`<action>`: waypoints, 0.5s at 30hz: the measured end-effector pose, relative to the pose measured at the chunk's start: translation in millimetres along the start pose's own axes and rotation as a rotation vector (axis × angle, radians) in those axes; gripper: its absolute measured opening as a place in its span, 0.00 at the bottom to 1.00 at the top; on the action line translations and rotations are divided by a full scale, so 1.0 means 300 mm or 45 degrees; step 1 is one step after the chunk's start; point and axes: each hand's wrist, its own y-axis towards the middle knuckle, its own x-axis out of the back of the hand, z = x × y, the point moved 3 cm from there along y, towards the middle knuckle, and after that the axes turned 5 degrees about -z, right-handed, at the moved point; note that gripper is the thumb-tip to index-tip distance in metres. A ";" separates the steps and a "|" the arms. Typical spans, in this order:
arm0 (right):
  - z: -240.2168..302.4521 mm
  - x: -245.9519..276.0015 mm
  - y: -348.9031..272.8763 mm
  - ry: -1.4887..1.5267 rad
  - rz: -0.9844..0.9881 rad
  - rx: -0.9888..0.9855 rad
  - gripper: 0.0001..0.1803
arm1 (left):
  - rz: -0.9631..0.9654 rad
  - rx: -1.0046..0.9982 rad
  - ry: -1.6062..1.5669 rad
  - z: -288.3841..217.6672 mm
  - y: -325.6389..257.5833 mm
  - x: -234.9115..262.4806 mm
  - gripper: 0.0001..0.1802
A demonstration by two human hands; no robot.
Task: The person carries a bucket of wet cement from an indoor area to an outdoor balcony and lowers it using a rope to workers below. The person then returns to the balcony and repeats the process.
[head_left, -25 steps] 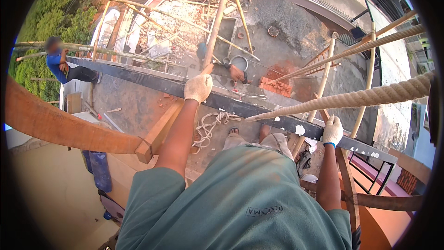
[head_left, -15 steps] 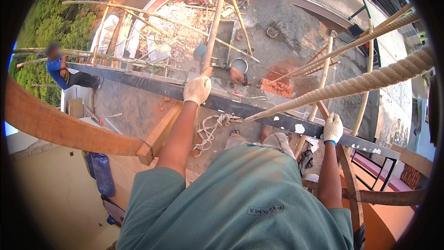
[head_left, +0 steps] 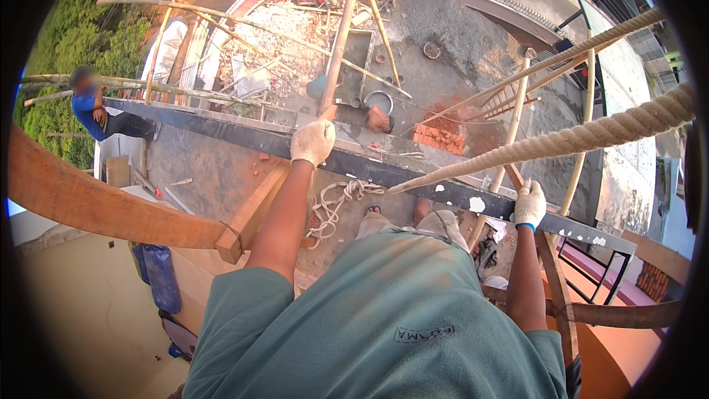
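Note:
A long black beam with white paint patches slants across in front of me, from the far left down to the right. My left hand, in a pale knit glove, is closed over it where a bamboo pole crosses. The fingertips are hidden behind the beam. Farther right, my right hand, gloved with a blue cuff, is curled over the same beam. Between my hands, a thick twisted rope runs from the beam up to the right. A thinner white rope lies in loose coils below.
A person in blue leans by the beam's far left end. Curved timbers flank me. Far below are a gravel heap, red bricks, a round tub and another person crouching. Bamboo poles stand around.
Both hands keep their places on the beam. The view shifts very slightly, and the thick rope's upper part sits a little lower at the right.

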 end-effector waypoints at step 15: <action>-0.014 -0.011 -0.001 0.023 -0.013 0.004 0.23 | 0.035 0.071 -0.049 -0.015 -0.002 0.011 0.20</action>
